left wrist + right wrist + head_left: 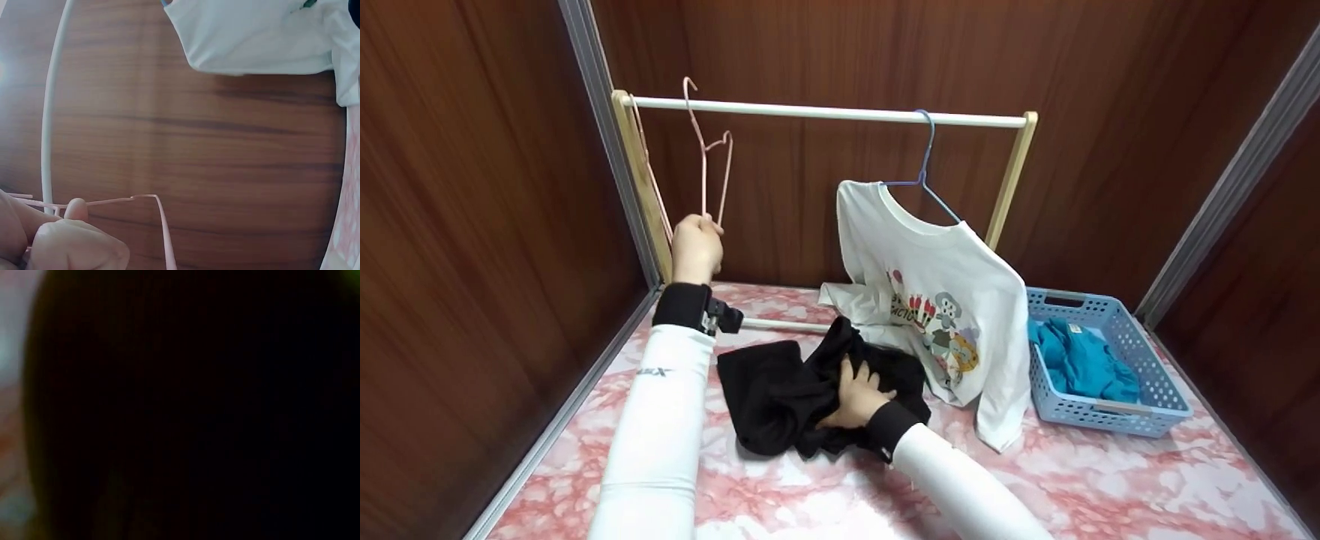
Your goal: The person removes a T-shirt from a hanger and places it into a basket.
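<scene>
My left hand [696, 247] grips a pink hanger [704, 184] and holds it upright before the left part of the rail. In the left wrist view, curled fingers [79, 247] close round the pink hanger [166, 239]. On the table, my right hand [859, 397] rests on a crumpled black garment [761, 390], fingers spread and fairly straight. Dark cloth or shadow fills nearly all of the right wrist view, hiding that hand there. Beside the black garment hangs a white printed long-sleeved shirt [934, 277] on a blue hanger [924, 169].
A white rail [810, 112] with wooden posts [1011, 180] stands at the back. Another pink hanger [649, 165] is at its left end. On the right, a blue basket [1110, 422] holds a teal garment [1084, 364]. Brown panels enclose the marbled table [780, 502].
</scene>
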`<act>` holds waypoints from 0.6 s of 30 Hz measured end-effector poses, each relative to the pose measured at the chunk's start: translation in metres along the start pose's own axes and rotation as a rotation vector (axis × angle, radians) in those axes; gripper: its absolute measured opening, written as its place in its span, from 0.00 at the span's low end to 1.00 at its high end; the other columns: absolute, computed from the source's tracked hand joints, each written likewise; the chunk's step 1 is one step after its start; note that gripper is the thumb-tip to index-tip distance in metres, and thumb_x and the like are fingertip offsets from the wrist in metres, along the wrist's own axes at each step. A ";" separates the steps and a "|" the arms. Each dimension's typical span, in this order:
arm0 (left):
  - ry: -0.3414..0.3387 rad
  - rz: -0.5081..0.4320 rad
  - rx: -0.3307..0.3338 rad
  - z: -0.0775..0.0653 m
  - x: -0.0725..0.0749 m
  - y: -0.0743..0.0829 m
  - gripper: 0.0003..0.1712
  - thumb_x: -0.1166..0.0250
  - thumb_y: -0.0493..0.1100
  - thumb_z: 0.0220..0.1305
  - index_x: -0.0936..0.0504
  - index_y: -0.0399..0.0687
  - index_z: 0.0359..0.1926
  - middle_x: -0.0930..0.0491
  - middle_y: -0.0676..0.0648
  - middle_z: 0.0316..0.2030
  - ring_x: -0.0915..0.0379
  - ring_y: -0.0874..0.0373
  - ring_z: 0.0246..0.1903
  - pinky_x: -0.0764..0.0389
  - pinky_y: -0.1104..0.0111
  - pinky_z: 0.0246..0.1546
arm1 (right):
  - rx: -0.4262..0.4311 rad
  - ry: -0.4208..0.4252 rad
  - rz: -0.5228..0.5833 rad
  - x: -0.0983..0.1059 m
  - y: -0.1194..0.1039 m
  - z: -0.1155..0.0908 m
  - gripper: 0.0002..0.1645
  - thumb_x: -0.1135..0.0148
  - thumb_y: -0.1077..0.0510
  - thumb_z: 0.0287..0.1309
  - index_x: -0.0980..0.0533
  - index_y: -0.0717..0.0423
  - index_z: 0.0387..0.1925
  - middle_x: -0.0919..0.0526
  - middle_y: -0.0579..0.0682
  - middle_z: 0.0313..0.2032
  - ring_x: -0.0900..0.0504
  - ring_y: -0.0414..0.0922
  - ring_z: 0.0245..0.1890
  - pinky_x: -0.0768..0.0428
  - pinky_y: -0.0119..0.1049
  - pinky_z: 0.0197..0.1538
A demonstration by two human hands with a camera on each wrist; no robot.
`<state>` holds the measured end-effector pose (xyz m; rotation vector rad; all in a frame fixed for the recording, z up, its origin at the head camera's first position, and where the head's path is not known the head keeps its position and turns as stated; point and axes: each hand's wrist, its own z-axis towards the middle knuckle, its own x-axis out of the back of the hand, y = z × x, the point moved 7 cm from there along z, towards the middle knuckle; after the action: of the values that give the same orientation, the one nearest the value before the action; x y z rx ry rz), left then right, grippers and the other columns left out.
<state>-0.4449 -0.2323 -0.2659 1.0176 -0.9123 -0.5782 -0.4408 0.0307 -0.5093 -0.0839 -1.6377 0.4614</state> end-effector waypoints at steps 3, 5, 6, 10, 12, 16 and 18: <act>0.009 0.025 0.010 0.007 0.005 0.002 0.21 0.60 0.42 0.83 0.23 0.33 0.45 0.22 0.39 0.38 0.41 0.68 0.06 0.36 0.77 0.10 | 0.028 0.018 -0.005 0.004 0.000 0.001 0.72 0.18 0.38 0.42 0.50 0.58 0.79 0.37 0.73 0.70 0.36 0.70 0.69 0.27 0.75 0.58; 0.013 0.037 0.020 0.011 0.007 0.002 0.21 0.60 0.42 0.83 0.23 0.34 0.45 0.24 0.42 0.35 0.41 0.68 0.06 0.36 0.77 0.10 | 0.043 0.026 -0.006 0.006 0.001 0.001 0.68 0.19 0.44 0.45 0.49 0.57 0.78 0.35 0.72 0.68 0.35 0.69 0.67 0.22 0.70 0.55; 0.015 0.043 0.024 0.014 0.008 0.002 0.21 0.60 0.42 0.83 0.23 0.34 0.46 0.24 0.42 0.34 0.41 0.68 0.06 0.36 0.77 0.10 | 0.050 0.032 -0.003 0.008 0.002 0.001 0.65 0.20 0.47 0.46 0.48 0.57 0.78 0.34 0.71 0.67 0.34 0.69 0.66 0.21 0.68 0.55; 0.008 0.072 0.056 0.021 0.008 -0.001 0.23 0.61 0.43 0.84 0.22 0.33 0.50 0.19 0.40 0.43 0.42 0.69 0.05 0.36 0.78 0.09 | 0.061 0.054 0.011 0.011 0.006 0.001 0.58 0.24 0.55 0.47 0.44 0.56 0.77 0.32 0.70 0.66 0.33 0.68 0.65 0.20 0.65 0.54; 0.011 0.090 0.064 0.024 0.010 -0.003 0.24 0.61 0.42 0.84 0.21 0.32 0.53 0.18 0.38 0.49 0.41 0.69 0.07 0.36 0.78 0.10 | 0.064 0.061 0.015 0.011 0.007 0.000 0.56 0.25 0.56 0.48 0.43 0.56 0.76 0.31 0.69 0.66 0.32 0.68 0.66 0.21 0.66 0.55; 0.013 0.120 0.088 0.030 0.013 -0.008 0.23 0.60 0.42 0.83 0.21 0.32 0.56 0.17 0.39 0.51 0.39 0.65 0.13 0.35 0.76 0.12 | 0.073 0.074 0.013 0.011 0.008 0.000 0.54 0.26 0.57 0.47 0.41 0.56 0.74 0.30 0.68 0.65 0.32 0.67 0.66 0.21 0.66 0.55; 0.011 0.130 0.096 0.033 0.013 -0.010 0.22 0.58 0.41 0.82 0.21 0.32 0.56 0.18 0.40 0.48 0.38 0.63 0.16 0.35 0.75 0.12 | 0.085 0.093 0.007 0.011 0.008 0.000 0.52 0.26 0.58 0.47 0.39 0.56 0.73 0.29 0.68 0.64 0.30 0.67 0.64 0.21 0.66 0.54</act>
<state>-0.4665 -0.2623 -0.2626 1.0380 -0.9960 -0.4225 -0.4439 0.0418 -0.5014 -0.0473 -1.5250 0.5241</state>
